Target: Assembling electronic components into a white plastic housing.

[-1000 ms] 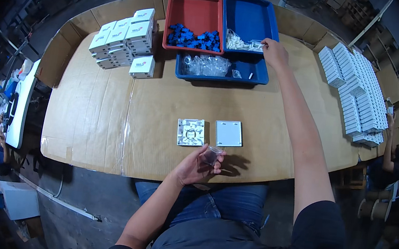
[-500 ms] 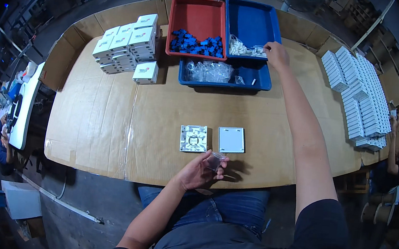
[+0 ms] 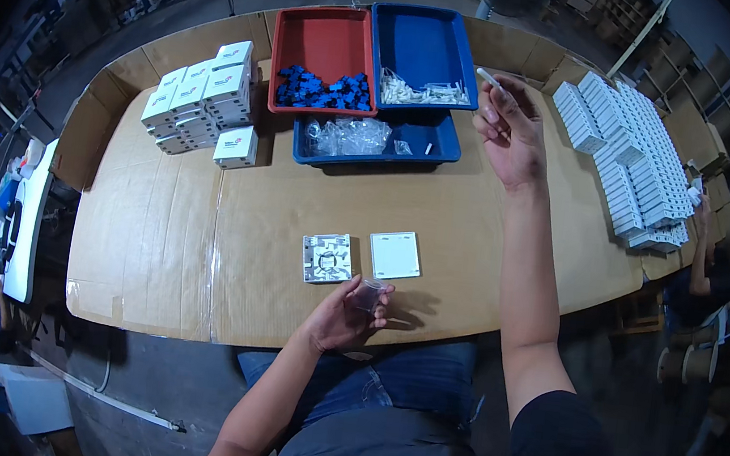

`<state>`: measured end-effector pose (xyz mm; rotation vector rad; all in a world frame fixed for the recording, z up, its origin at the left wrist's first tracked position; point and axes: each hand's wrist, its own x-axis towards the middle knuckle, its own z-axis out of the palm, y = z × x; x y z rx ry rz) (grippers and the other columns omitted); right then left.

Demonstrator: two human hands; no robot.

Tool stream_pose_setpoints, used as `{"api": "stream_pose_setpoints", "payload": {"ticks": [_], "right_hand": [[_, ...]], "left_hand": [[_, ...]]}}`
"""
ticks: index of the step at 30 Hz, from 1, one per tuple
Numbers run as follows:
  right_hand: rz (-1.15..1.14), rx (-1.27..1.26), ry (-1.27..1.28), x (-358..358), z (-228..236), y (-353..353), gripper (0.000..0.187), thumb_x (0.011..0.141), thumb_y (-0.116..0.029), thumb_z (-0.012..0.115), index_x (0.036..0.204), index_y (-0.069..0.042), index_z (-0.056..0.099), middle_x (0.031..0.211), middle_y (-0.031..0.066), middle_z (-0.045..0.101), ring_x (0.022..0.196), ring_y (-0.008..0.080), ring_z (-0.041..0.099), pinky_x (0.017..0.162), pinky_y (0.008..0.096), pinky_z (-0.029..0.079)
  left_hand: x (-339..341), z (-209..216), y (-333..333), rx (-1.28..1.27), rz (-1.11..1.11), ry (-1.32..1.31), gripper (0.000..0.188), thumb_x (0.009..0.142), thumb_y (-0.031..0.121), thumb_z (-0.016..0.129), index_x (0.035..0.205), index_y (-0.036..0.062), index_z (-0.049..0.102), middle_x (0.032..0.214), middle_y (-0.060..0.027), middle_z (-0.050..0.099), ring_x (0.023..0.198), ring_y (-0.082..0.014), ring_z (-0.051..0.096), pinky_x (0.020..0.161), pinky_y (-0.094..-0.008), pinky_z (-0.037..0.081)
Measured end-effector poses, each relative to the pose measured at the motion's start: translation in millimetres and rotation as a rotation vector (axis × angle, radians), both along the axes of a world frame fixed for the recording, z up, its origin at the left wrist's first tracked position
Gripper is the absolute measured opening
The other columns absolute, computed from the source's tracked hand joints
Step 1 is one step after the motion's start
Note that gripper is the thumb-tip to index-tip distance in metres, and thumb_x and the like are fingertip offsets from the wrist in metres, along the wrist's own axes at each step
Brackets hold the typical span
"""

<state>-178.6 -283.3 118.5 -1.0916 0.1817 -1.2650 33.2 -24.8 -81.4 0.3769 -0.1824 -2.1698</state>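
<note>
Close to the table's front edge, my left hand [image 3: 339, 317] has its fingers closed round a small clear plastic bag [image 3: 367, 296]. My right hand [image 3: 514, 135] is raised to the right of the upper blue tray [image 3: 418, 40], pinching a thin white stick-like piece [image 3: 489, 78] at its fingertips. That tray holds many similar white pieces [image 3: 408, 91]. Just beyond my left hand lie an open white box base [image 3: 327, 258] with a dark ring inside and a flat white cover [image 3: 396, 256], side by side.
A red tray [image 3: 323, 39] contains blue clips [image 3: 322, 90]. The lower blue tray [image 3: 373, 159] holds clear bags [image 3: 348, 136]. White boxes [image 3: 186, 100] are stacked at left, rows of white cases [image 3: 624, 163] at right. A cardboard wall [image 3: 147, 50] rims the table; another person's arm [image 3: 703, 235] shows at right.
My right hand has come up out of the white pieces with one pinched in its fingertips. My left hand still holds the bag near the same place. The whole view has shifted slightly.
</note>
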Motion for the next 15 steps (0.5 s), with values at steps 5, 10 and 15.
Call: {"api": "stream_pose_setpoints", "payload": {"ticks": [5, 10, 15], "right_hand": [[0.038, 0.018, 0.088, 3.8, -9.7, 40.3, 0.02, 0.096, -0.008, 0.075, 0.114, -0.001, 0.073, 0.105, 0.0116, 0.072, 0.073, 0.0073, 0.055, 0.059, 0.0218, 0.038], [0.034, -0.083, 0.757, 3.9, -39.1, 69.0, 0.016, 0.092, -0.01, 0.079, 0.105, -0.002, 0.075, 0.088, 0.0013, 0.073, 0.079, 0.0045, 0.063, 0.069, 0.0206, 0.048], [0.289, -0.108, 0.999, 14.5, -87.2, 92.1, 0.011, 0.09, -0.008, 0.08, 0.098, -0.002, 0.077, 0.087, 0.0005, 0.073, 0.081, 0.0054, 0.064, 0.074, 0.0229, 0.051]], "left_hand": [[-2.1, -3.5, 11.0, 0.027, 0.044, 0.061, 0.06, 0.111, 0.049, 0.041, 0.138, -0.0015, 0.058, 0.113, -0.0055, 0.066, 0.1, -0.0175, 0.063, 0.091, -0.037, 0.052], [1.8, -9.7, 3.2, 0.059, 0.064, 0.076, 0.061, 0.11, 0.051, 0.042, 0.138, 0.0004, 0.059, 0.111, -0.005, 0.067, 0.095, -0.0202, 0.062, 0.091, -0.0385, 0.053], [4.2, 4.7, -0.4, 0.052, 0.096, -0.099, 0.062, 0.112, 0.051, 0.038, 0.135, -0.0023, 0.06, 0.108, -0.0056, 0.065, 0.092, -0.0199, 0.058, 0.09, -0.0377, 0.053]]}}
